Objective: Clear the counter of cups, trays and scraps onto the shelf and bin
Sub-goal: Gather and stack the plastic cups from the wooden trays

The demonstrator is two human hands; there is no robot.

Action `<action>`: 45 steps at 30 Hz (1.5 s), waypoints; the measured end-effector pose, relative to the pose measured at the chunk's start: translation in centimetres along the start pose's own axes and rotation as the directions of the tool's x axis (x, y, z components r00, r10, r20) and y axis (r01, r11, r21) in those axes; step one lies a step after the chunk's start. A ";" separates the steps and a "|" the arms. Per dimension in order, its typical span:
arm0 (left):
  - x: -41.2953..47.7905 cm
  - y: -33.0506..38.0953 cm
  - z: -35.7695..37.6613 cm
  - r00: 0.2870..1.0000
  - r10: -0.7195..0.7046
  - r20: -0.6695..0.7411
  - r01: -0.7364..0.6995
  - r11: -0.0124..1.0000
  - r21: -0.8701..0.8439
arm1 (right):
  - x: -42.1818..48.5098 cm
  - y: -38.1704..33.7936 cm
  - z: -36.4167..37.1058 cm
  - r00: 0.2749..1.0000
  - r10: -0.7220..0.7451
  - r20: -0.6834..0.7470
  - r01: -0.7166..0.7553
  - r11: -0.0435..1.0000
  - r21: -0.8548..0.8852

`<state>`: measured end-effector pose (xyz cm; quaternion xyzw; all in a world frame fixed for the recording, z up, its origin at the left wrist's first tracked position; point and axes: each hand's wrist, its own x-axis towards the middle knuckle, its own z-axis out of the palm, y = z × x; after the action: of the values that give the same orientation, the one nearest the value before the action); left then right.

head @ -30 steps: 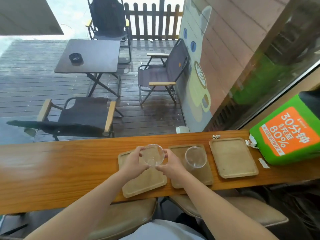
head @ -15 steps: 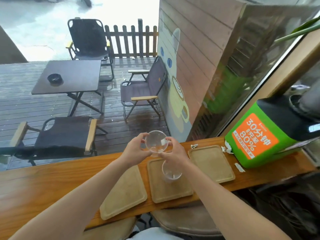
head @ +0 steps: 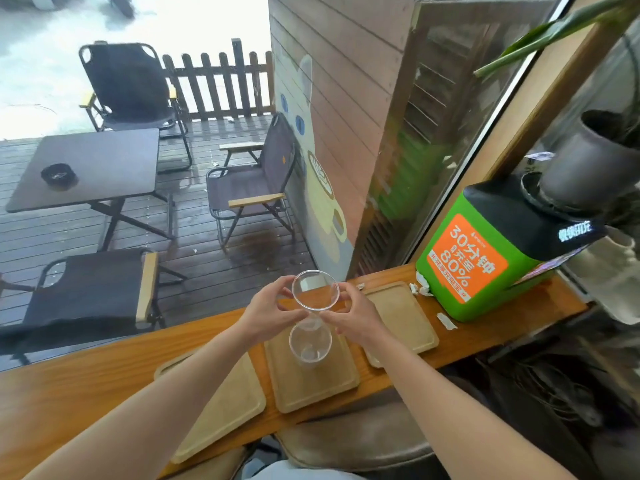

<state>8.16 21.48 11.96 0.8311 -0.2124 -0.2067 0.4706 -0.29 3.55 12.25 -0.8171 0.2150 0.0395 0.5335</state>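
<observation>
The left hand [head: 268, 315] and right hand [head: 356, 315] hold a clear plastic cup [head: 315, 289] over a second clear cup [head: 310, 344]
Each grip is a narrow fingertip pinch on the held cup's rim; the second clear cup stands on the middle wooden tray [head: 311, 386], with the left tray [head: 221, 410] and right tray [head: 398, 317] flanking it along the worktop's [head: 86, 393] near edge, and paper scraps [head: 446, 321] toward its right end beside a green box [head: 485, 258]

A wet plank deck [head: 214, 271] lies outside in daylight, with a dark folding table [head: 100, 161] among three camp chairs [head: 249, 188], a picket fence [head: 221, 88] at its far edge, and a cat-painted wall [head: 311, 143] on the right.
</observation>
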 end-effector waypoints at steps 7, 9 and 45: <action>-0.1 -0.2 0.7 0.999 -0.032 0.030 0.032 0.999 0.005 | -0.5 0.8 -0.3 1.000 0.015 0.005 -0.015 1.000 0.016; -0.3 -0.5 0.7 0.999 -0.038 0.025 0.038 0.999 0.001 | -0.5 0.9 -0.2 1.000 0.011 0.010 -0.011 1.000 0.015; -3.1 -5.9 4.5 0.972 -0.227 0.055 0.208 0.949 0.237 | -0.5 6.2 2.5 0.988 0.047 0.149 0.002 0.950 -0.312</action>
<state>4.09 22.84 5.17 0.8891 -0.1611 -0.2651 0.3365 -2.73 3.83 5.98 -0.8829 0.1735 0.1421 0.4126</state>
